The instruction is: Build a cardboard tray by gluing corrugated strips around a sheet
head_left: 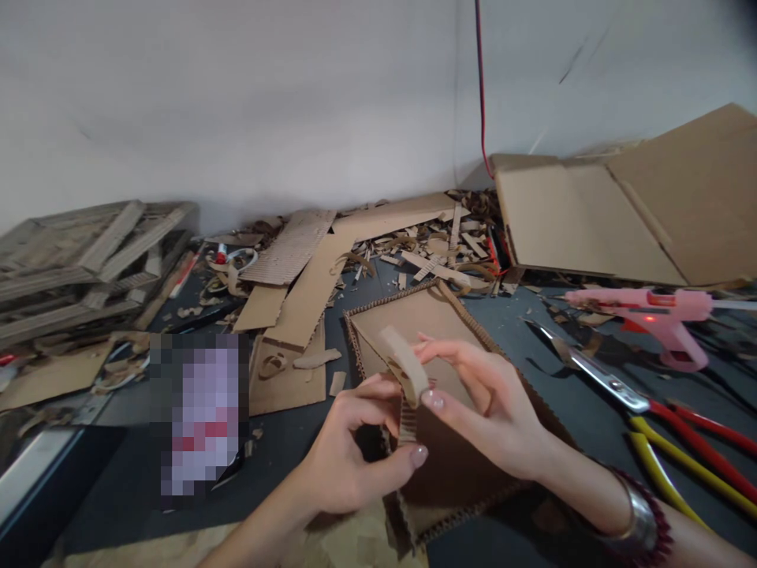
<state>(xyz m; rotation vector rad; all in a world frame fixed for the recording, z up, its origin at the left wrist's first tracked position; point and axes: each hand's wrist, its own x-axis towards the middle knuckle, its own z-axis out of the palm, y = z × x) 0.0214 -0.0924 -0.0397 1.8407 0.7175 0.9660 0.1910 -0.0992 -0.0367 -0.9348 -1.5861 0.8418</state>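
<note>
The left hand (348, 454) and right hand (488, 402) are pinching a cardboard strip (404, 364) above a cardboard sheet (408, 323). Loose fingers could be letting it slip, and hard bending could be tearing it.

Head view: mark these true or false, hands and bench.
1. The left hand and right hand both hold a cardboard strip. True.
2. The glue gun is blue. False: it is pink and sits to the right of the hands.
3. The left hand wears a glove. False: it is bare.
4. The right wrist wears bracelets. True.
</note>
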